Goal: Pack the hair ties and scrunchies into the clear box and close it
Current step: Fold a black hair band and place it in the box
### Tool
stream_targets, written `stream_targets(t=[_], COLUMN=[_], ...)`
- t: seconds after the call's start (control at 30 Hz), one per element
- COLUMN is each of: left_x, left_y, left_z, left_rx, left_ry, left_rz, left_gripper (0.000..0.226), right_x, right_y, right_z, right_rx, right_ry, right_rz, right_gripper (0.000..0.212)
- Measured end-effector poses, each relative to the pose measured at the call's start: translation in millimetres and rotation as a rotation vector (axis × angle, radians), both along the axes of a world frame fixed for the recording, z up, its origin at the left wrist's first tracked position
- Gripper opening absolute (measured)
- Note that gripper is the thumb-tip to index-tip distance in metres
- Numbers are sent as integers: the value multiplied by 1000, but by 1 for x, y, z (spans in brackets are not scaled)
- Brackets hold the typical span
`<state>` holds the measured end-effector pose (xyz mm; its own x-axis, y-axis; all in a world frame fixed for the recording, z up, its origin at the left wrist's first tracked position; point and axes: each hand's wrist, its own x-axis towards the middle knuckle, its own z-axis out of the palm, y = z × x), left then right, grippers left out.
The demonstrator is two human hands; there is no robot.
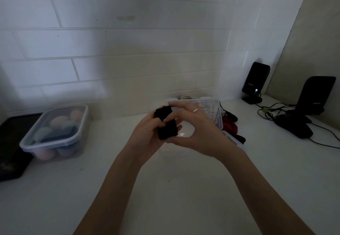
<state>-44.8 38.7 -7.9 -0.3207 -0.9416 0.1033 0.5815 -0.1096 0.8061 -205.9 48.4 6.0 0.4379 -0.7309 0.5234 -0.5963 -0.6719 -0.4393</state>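
Black scrunchie (166,123) between both grips

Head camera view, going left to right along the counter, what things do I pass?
Dark tray → lidded container of pastel sponges → black fabric piece held in both hands → clear box → red and black scrunchies → small black speaker → black mouse → larger black speaker.

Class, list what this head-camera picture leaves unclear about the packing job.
- Clear box: its contents and base, hidden behind the right hand.
- Black fabric item: dim light and both hands, left hand included, hide its shape.
- Red and black pile: too dark and blurred to count.
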Motion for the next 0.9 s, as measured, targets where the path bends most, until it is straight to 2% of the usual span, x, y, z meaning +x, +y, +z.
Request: stream_targets(t=[0.1, 0.17, 0.27, 0.33, 0.43, 0.47, 0.6, 0.77, 0.83, 0.9], left_x=[0, 0, 0, -1, -3, -3, -5, 0, 4, 5], left_y=[0, -1, -3, -2, 2, 4, 9, 10, 11, 12], left_z=[-2, -3, -8, -6, -5, -5, -8, -4, 0, 0], left_rx=[-10, 4, 21, 18, -22, -36, -102, -199, -228, -281], left_ry=[-115, -208, -239, -259, -303, -322, -371, -487, -524, -616], left_rz=[45, 93, 90, 99, 99, 78, -6, -2, 51, 208], left_gripper=[47, 51, 56, 55, 61, 65, 70, 71, 64, 54], right_x=[1, 1, 0, 2, 7, 7, 6, -1, -6, -9], right_y=[-4, -5, 0, 3, 2, 0, -4, 1, 4, 6], right_z=[-2, -3, -5, -4, -2, -2, -4, 2, 8, 11], right_rx=[-42, 29, 202, 330, 453, 485, 688, 879, 985, 1048], right_ry=[-54, -60, -54, -176, -467, -485, -398, -468, -500, -416], right_rz=[-9, 18, 55, 53, -52, -93, -91, -29, 32, 55], right_gripper=[24, 22, 29, 25, 21, 22, 29, 32, 29, 25])
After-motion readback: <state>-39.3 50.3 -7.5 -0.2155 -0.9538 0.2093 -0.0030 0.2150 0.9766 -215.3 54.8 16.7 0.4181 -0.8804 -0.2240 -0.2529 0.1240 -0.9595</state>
